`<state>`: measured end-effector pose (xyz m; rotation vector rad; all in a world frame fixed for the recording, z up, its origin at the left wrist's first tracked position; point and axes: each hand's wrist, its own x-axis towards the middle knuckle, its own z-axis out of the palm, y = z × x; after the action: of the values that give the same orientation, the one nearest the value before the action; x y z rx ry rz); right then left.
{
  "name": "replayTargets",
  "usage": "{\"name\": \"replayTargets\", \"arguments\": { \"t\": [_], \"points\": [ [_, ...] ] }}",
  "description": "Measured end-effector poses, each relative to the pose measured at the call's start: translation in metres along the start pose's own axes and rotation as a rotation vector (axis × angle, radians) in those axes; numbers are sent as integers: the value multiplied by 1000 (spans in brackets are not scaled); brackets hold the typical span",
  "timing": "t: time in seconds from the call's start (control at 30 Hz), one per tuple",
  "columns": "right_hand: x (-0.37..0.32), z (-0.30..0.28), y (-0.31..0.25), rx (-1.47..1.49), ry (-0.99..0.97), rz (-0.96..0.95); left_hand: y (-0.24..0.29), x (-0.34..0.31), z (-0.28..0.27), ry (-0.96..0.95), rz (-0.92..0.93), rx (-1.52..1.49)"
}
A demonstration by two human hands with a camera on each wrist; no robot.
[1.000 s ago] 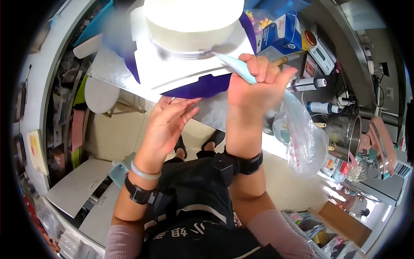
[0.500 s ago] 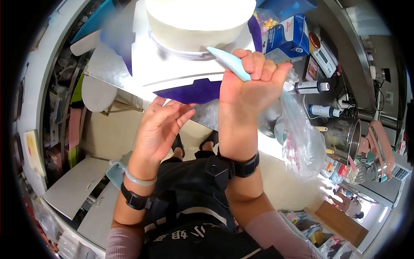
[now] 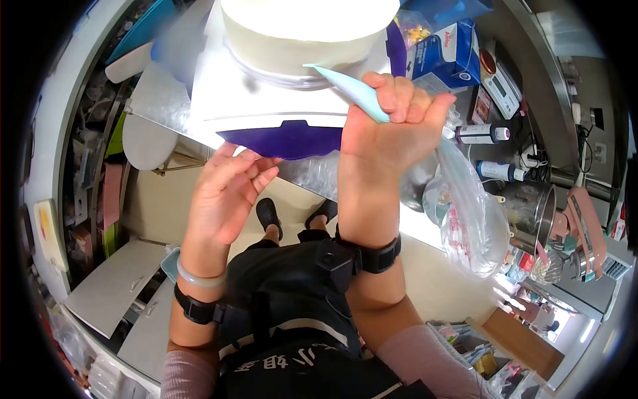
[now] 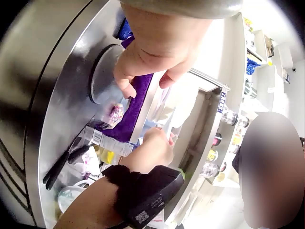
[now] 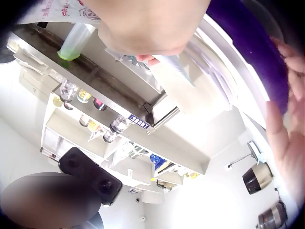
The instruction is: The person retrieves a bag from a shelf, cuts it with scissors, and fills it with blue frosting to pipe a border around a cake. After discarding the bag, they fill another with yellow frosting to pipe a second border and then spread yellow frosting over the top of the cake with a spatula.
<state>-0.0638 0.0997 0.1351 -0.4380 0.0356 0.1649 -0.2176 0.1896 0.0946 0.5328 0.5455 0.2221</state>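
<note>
A round white cake [image 3: 299,40] stands on a white board [image 3: 266,110] over a purple cloth or mat [image 3: 282,141]. My right hand [image 3: 389,133] grips a pale blue piping bag [image 3: 355,93], its fingers curled round it and its tip close to the cake's lower side. Clear plastic hangs behind that hand. The left hand [image 3: 222,193] has its fingertips at the purple edge, loosely bent. In the left wrist view the left fingers [image 4: 127,88] lie against the purple edge [image 4: 133,112] of the base. Whether they grip it I cannot tell.
On the right stand a blue and white carton [image 3: 448,56], a scale [image 3: 500,93], two bottles [image 3: 475,133] and a metal pot [image 3: 531,209]. A clear plastic bag [image 3: 472,226] hangs by the right forearm. Behind the table's left edge is a round stool [image 3: 149,143].
The purple edge and board have turned somewhat, and my left hand has moved left with them. The bag's tip has shifted left along the cake's lower side.
</note>
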Motion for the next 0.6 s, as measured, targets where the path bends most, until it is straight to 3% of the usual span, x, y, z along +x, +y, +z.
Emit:
{"name": "replayTargets", "arguments": {
  "t": [0.6],
  "points": [
    [3, 2, -5, -7, 8, -12, 36, 9, -31, 75, 185, -53]
  ]
}}
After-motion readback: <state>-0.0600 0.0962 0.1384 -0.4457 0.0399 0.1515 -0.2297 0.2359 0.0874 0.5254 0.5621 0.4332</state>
